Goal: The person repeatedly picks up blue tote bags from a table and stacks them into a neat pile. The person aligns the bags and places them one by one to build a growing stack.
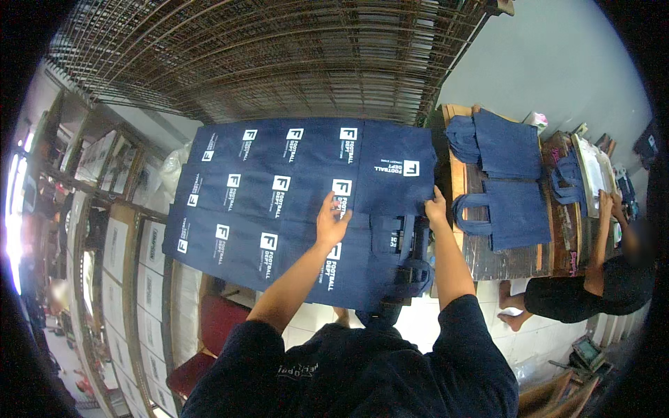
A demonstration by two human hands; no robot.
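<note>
Rows of dark navy tote bags (265, 184) with white printed marks lie overlapping on a rack surface in front of me. My left hand (331, 221) presses on a bag near the middle of the spread. My right hand (437, 209) grips the right edge of the rightmost bag (397, 174), whose handles (408, 261) hang down toward me. Both forearms reach up from the lower edge.
A wooden table (488, 254) to the right holds more navy bags (505, 181). Another person (592, 285) in dark clothes crouches at the right by a printing frame (592, 174). Wire racks (279, 56) sit above; shelves with framed screens (115, 244) line the left.
</note>
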